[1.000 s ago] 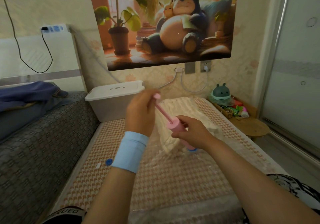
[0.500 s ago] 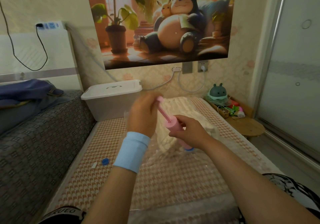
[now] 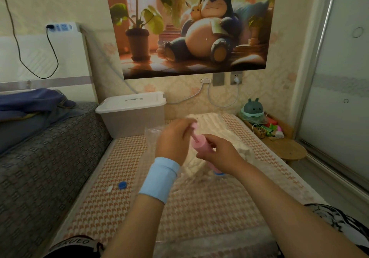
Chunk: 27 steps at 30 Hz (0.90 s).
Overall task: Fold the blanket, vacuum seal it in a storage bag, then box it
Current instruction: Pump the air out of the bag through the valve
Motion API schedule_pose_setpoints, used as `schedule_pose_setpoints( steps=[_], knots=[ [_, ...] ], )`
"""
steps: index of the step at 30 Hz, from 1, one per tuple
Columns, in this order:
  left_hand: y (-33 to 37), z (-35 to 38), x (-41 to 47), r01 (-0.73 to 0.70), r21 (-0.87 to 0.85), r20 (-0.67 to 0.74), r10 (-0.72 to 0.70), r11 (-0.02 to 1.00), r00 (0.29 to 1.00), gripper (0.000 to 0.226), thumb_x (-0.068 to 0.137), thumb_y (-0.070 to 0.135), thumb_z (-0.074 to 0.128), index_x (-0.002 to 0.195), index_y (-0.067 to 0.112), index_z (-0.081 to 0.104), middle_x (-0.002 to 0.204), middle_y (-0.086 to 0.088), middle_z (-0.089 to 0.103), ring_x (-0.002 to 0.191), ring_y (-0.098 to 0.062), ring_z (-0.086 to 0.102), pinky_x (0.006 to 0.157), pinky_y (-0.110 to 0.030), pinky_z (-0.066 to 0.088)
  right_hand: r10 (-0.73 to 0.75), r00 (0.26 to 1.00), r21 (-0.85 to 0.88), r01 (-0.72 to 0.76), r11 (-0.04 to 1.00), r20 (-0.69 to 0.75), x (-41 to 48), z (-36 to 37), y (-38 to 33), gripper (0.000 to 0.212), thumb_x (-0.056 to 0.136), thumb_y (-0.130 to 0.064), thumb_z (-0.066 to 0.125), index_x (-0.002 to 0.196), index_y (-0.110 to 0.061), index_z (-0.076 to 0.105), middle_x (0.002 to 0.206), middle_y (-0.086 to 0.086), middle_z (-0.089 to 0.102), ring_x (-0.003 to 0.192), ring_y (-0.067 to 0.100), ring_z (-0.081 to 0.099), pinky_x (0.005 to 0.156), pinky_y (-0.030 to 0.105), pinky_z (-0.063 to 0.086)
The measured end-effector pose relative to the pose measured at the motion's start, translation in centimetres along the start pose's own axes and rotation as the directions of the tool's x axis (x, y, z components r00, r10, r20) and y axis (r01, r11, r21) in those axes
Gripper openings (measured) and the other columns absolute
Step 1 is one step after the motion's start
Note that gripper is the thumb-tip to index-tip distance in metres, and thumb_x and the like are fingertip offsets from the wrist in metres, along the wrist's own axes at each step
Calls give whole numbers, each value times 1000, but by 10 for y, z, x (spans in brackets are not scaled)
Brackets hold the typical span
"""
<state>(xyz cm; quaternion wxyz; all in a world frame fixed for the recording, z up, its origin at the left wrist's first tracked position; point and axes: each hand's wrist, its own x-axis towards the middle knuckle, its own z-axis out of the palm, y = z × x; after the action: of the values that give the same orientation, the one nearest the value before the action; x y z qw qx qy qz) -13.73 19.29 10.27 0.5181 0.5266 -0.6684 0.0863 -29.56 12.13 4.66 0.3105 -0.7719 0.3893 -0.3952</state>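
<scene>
A folded cream blanket [image 3: 211, 126] lies inside a clear plastic storage bag [image 3: 199, 179] on the patterned bed mat. A pink hand pump [image 3: 200, 145] stands tilted on the bag's blue valve [image 3: 218, 173]. My right hand [image 3: 216, 155] grips the pump's barrel. My left hand [image 3: 173, 140], with a light blue wristband, is closed around the plunger handle, which sits close to the barrel top. A white lidded storage box [image 3: 131, 114] stands at the head of the mat, to the left of the blanket.
A loose blue valve cap [image 3: 122, 185] and a small white clip [image 3: 110, 189] lie on the mat [image 3: 119, 207] left of the bag. A grey sofa [image 3: 40, 158] runs along the left. A wooden stool [image 3: 287, 151] with toys stands at the right, by a sliding door.
My left hand has pushed the plunger down into the barrel; the exposed rod is much shorter than a second ago. My right hand stays on the barrel.
</scene>
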Motion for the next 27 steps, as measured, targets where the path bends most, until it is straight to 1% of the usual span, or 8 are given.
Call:
schedule_pose_setpoints(
  steps=[6,8,10,13,17,21,23,27],
  knots=[
    [18,-29,24,-83,-9,-440,70,997,895,17,95,14,57,103,17,71,104,6,68,96,-12,62,82,-25,49,9,1000,-49,-9,999,-5,5,-1,3,55,71,-28,88,120,-38,65,116,-10,60,97,4,58,82,21,46],
    [11,-6,5,-32,-5,-343,28,999,939,16,93,12,57,100,18,71,101,6,68,92,-11,61,81,-27,50,21,1000,-32,-22,999,-5,4,1,4,54,69,-28,89,116,-41,66,115,-11,63,94,5,60,81,22,48],
    [0,16,-15,53,-60,-50,-56,997,997,15,93,16,58,98,24,70,99,11,66,89,-7,59,81,-36,52,29,999,-8,-30,1000,-20,2,2,5,51,69,-29,90,113,-43,67,113,-12,66,93,5,62,78,21,49],
    [-7,20,-17,134,-7,190,-131,991,973,13,94,25,57,96,30,69,98,16,66,89,-4,58,84,-35,50,17,999,32,-16,999,-33,-1,6,2,50,71,-27,89,113,-41,68,110,-15,67,93,3,62,72,13,47],
    [14,-14,10,7,131,-153,14,991,988,13,95,24,58,100,26,71,96,10,69,88,-12,60,71,-22,40,52,996,95,-46,994,-66,4,0,2,60,68,-18,90,118,-39,65,107,-10,66,91,8,61,72,18,47],
    [20,-25,25,-27,24,-416,35,999,909,18,95,18,60,108,19,72,111,7,67,105,-9,57,88,-19,44,41,999,44,-39,998,-36,7,2,6,53,69,-23,89,115,-36,65,109,-11,67,93,8,62,73,18,46],
    [12,-8,15,-4,7,-331,6,1000,944,19,94,15,60,108,20,71,110,7,67,104,-10,58,91,-24,47,46,998,46,-45,998,-39,6,3,7,51,70,-24,88,114,-37,66,108,-10,67,92,7,62,74,21,47],
    [-10,27,-23,95,-73,111,-86,993,990,18,94,17,59,106,25,71,106,14,65,94,-1,57,87,-34,50,31,999,90,-28,996,-23,1,6,6,43,75,-29,86,113,-36,67,106,-7,69,88,6,66,74,23,55]
  ],
)
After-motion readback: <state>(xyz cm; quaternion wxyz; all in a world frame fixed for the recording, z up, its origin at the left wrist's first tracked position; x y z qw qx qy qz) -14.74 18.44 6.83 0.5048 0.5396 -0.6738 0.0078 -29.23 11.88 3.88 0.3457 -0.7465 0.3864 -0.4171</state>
